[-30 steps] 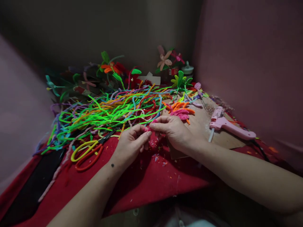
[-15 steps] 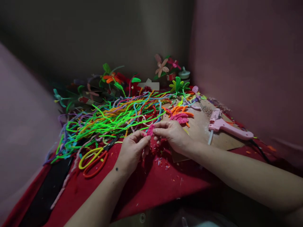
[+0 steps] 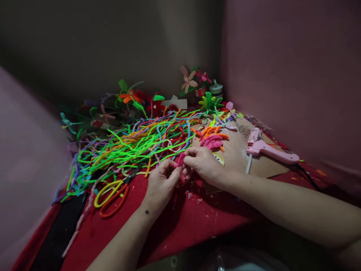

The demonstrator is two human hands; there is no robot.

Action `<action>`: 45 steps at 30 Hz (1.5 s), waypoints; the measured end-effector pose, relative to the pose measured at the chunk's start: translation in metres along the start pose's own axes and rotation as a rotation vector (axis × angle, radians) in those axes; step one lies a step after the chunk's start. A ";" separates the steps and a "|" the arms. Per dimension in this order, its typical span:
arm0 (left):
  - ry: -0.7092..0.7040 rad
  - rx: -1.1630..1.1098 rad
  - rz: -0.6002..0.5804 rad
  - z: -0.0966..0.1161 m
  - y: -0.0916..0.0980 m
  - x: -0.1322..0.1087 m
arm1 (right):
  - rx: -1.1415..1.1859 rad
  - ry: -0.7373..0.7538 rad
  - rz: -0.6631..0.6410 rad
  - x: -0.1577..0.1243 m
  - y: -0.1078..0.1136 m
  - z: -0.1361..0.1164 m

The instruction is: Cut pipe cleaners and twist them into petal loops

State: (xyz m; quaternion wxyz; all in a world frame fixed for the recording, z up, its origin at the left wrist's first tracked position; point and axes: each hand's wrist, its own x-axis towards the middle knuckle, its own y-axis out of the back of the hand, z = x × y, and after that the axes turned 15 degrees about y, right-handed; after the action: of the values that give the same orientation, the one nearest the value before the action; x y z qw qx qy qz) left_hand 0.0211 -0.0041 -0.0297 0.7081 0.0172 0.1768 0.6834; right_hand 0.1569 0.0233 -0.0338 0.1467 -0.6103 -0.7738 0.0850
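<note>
Between my two hands is a small pink pipe-cleaner petal (image 3: 181,159), held up over the red cloth. My left hand (image 3: 164,178) pinches its left side with thumb and forefinger. From the right, my right hand (image 3: 203,165) grips the other side, fingertips close to the left ones. Just beyond the right hand lie several pink petals (image 3: 211,142) and orange petals (image 3: 212,131) on a cardboard sheet (image 3: 239,150). A heap of bright pipe cleaners (image 3: 132,146), mostly green, spreads behind the left hand.
Scissors with yellow and red handles (image 3: 113,197) lie left of my left hand. A pink glue gun (image 3: 265,148) rests on the cardboard at right, its cord trailing off. Pipe-cleaner flowers (image 3: 188,79) and a lidded jar (image 3: 216,89) stand at the back. Fluff scraps dot the red cloth (image 3: 191,222).
The pink petal has turned and looks narrower, with both hands still pinching it. A round yellow-rimmed item now shows beside my right hand. The view has shifted slightly.
</note>
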 end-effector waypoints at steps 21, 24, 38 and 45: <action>0.146 -0.100 -0.177 0.005 0.007 0.000 | -0.264 0.183 0.016 0.002 0.004 -0.002; 0.143 -0.208 -0.228 0.004 0.010 0.001 | -0.179 0.165 0.008 0.002 0.004 -0.005; 0.123 -0.335 -0.168 0.009 0.006 -0.003 | 0.064 0.054 -0.132 -0.003 0.003 0.002; 0.117 -0.304 -0.212 0.008 0.008 -0.001 | 0.008 0.028 -0.133 -0.002 0.002 0.003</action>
State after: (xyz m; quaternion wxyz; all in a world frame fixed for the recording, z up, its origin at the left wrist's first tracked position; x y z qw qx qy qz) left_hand 0.0153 -0.0030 -0.0197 0.7590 -0.1486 0.1131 0.6237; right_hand 0.1584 0.0218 -0.0377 0.1653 -0.5580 -0.8102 0.0695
